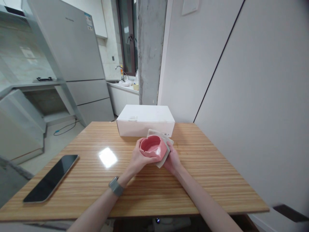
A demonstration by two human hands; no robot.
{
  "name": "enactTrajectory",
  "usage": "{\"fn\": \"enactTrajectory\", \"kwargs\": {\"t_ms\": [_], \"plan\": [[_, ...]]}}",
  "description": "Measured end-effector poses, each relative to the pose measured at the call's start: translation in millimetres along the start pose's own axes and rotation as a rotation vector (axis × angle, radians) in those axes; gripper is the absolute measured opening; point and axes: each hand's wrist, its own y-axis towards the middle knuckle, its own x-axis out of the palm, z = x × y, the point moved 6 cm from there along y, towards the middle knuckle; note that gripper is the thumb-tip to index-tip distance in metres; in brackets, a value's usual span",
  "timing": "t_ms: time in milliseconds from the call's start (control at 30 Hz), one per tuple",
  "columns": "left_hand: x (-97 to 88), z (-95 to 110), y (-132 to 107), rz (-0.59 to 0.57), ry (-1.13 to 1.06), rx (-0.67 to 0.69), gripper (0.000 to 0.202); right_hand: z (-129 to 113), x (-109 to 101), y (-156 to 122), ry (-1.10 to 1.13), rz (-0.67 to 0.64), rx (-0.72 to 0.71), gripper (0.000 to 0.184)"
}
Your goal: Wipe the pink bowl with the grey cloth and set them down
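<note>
A pink, faceted ashtray (154,148) with notches in its rim is held above the table, its hollow tilted toward me. My left hand (141,158) grips it from the left, fingers behind and thumb along the lower front. Against its right side and back lies a folded beige cloth (161,162). My right hand (172,159) is closed on that cloth, pressing it to the ashtray; part of its fingers is hidden behind the cloth.
A white box (145,125) stands at the table's far edge, just behind my hands. On the left lies a dark phone (51,178). The wooden table (207,180) has a wall on its right. A fridge (70,48) and sink counter are beyond.
</note>
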Motion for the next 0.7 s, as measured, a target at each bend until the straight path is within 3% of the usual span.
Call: {"fn": "enactTrajectory", "kwargs": {"t_ms": [133,233,333,433,500,567,633,700], "plan": [[-11.8,-4,6,0.108,-0.052,-0.049,0.082,1,-1,-21,0.095,0.045,0.148,0.040],[-21.8,-11,11,0.193,-0.022,-0.101,0.079,-12,-12,-50,0.113,0.105,0.246,0.040],[-28.5,-25,14,0.259,-0.036,-0.189,0.073,-43,-43,-84,0.116,0.302,0.229,0.035],[-29.0,-37,18,0.267,-0.062,-0.212,0.066,-90,-84,-114,-0.011,0.546,0.029,0.034],[-26.5,-41,20,0.254,-0.069,-0.204,0.064,-125,-109,-131,-0.194,0.731,-0.199,0.039],[-22.7,-43,19,0.240,-0.063,-0.205,0.064,-152,-117,-142,-0.516,0.772,-0.433,0.048],[-17.2,-43,17,0.220,-0.053,-0.210,0.063,-159,-108,-147,-0.939,0.636,-0.576,0.054],[-10.5,-41,14,0.195,-0.045,-0.213,0.063,-140,-95,-148,-1.385,0.377,-0.565,0.055]]}}
